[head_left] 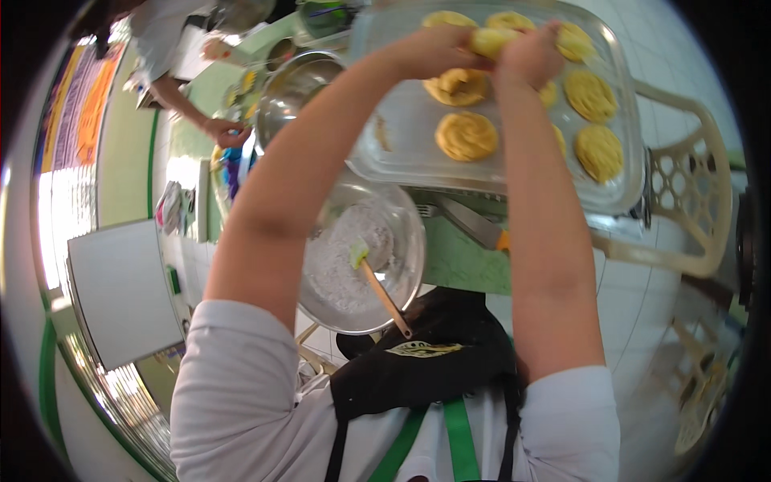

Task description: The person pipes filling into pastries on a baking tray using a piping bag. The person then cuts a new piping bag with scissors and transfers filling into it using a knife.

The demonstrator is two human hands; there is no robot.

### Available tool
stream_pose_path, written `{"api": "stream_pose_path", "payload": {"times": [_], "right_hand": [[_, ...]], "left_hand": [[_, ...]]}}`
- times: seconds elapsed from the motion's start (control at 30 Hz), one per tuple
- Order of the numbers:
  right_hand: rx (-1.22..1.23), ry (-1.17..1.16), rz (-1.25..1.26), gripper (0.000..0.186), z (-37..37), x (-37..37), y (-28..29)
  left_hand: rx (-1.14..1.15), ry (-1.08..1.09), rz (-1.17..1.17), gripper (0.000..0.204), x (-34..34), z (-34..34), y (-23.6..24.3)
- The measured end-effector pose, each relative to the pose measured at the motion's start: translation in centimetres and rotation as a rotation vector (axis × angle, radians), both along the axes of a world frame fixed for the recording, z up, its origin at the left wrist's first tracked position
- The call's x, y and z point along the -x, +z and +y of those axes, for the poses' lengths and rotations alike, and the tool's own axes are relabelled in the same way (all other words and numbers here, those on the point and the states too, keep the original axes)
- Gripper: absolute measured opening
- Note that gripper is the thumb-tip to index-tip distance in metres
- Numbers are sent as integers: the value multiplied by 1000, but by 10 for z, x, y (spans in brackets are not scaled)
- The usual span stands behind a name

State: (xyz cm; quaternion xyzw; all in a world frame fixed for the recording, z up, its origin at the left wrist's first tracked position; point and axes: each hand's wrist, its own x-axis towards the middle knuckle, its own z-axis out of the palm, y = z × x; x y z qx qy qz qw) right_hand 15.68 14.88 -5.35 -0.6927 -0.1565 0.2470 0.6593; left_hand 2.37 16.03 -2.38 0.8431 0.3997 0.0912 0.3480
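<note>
At the frame's upper centre, a pale-yellow elongated dough piece (491,42) is held by the nearly closed left hand (434,53) and right hand (530,59), above a silvery rectangular tray (405,120); probably soft and light, it is best supported at both ends.

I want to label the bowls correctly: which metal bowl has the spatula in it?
The metal bowl nearer the black apron: the green-headed spatula rests there, in white powder. The farther bowl, beside the tray, shows no spatula.

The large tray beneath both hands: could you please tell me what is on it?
Yellow swirled rounds lie on the tray. The left hand, right hand and both forearms cover parts of it; anything hidden there cannot be seen.
</note>
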Motion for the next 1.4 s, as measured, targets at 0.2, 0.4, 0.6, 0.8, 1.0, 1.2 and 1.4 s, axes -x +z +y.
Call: {"api": "stream_pose_path", "payload": {"times": [0.2,0.4,0.6,0.8,1.0,1.2,1.4], "right_hand": [[-133,44,351,61,-25,18,44],[-155,104,349,62,-30,19,47],[-97,106,227,62,-26,20,48],[-62,96,221,64,-34,21,54],[-79,80,249,63,-36,20,53],[-107,126,161,68,-32,20,41],[-428,211,255,40,-22,9,20]], "left_hand": [[-65,77,19,58,12,-10,11],[-56,76,165,67,16,-25,37],[-441,69,274,62,27,-26,12],[-279,116,160,53,26,-35,13],[-323,193,81,45,22,-49,13],[-313,217,20,42,33,-41,-3],[-177,240,-26,37,39,-32,-2]]}}
